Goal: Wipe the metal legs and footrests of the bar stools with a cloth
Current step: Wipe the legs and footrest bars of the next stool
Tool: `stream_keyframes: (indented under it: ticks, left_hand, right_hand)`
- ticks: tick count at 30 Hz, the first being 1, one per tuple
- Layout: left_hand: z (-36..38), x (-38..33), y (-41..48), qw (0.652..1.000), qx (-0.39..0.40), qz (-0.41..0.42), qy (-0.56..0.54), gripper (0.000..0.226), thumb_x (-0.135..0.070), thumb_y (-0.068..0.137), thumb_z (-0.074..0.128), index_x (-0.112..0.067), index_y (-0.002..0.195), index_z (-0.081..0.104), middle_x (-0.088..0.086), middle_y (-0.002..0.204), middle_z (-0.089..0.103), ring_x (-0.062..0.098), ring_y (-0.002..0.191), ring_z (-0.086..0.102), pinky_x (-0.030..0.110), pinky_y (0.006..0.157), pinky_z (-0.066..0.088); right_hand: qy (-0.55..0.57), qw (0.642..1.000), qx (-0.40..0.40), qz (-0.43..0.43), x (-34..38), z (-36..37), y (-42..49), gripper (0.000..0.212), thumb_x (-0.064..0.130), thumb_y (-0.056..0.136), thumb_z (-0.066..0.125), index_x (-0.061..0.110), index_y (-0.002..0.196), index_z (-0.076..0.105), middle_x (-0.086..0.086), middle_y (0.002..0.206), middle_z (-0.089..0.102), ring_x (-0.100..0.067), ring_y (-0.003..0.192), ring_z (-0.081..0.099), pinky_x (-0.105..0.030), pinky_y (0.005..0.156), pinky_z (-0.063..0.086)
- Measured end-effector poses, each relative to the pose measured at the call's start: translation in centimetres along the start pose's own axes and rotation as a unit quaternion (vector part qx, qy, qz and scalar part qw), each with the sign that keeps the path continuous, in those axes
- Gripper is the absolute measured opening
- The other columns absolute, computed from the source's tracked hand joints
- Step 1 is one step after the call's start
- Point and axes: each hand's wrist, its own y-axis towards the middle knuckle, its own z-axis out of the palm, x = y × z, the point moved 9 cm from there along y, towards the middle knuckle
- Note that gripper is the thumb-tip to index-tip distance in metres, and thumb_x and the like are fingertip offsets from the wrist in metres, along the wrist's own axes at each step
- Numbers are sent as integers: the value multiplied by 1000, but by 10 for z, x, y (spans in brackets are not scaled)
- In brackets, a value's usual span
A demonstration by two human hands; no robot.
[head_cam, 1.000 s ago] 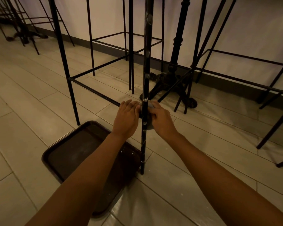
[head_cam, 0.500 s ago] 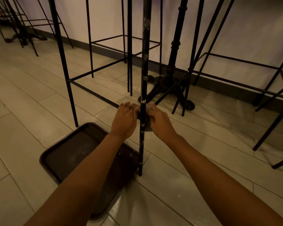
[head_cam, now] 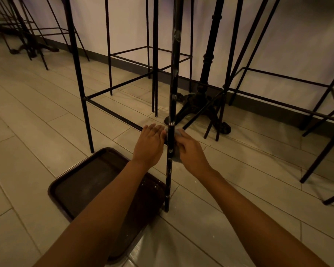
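I have both hands at the nearest stool leg (head_cam: 171,93), a thin black upright bar flecked with pale spots that stands on the tiled floor (head_cam: 27,132). The right hand (head_cam: 191,149) sits on the right of the leg, its fingers curled over a grey cloth (head_cam: 176,158) and holding it against the metal, about where the footrest (head_cam: 112,113) bar meets the leg. The left hand (head_cam: 148,143) lies on the left side with its fingers straight and together and its inner edge against the leg; I see nothing held in it. A dark brown tray (head_cam: 85,180) lies flat on the floor at near left, its right corner just beside the foot of the leg. Farther back, a black table pedestal (head_cam: 206,74) stands by the wall (head_cam: 278,35).
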Motion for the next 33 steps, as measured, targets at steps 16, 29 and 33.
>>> stream_keyframes:
  ticks: [16, 29, 33]
  left_hand:
    - [8, 4, 1, 1000, 18, -6, 11, 63, -35, 93, 5, -10, 138, 42, 10, 143, 45, 23, 140, 26, 36, 119, 9]
    - [4, -1, 0, 998, 56, -31, -28, 45, -23, 102, 17, -9, 140, 36, 10, 148, 36, 24, 142, 21, 37, 120, 9]
    - [-21, -2, -3, 991, -44, -62, -105, 44, -24, 102, 21, -5, 136, 42, 14, 141, 45, 26, 136, 34, 42, 116, 22]
  right_hand:
    - [23, 1000, -7, -5, -6, -4, 7, 36, -4, 91, 41, 6, 123, 56, -1, 131, 49, -7, 116, 42, 6, 90, 27]
    - [77, 993, -75, 48, -12, -16, -17, 34, -8, 89, 43, 5, 114, 63, -12, 120, 62, -9, 100, 52, 10, 75, 31]
    - [118, 983, -113, 78, -17, -31, -15, 31, -5, 90, 46, 4, 113, 63, -11, 119, 62, -6, 99, 50, 11, 74, 31]
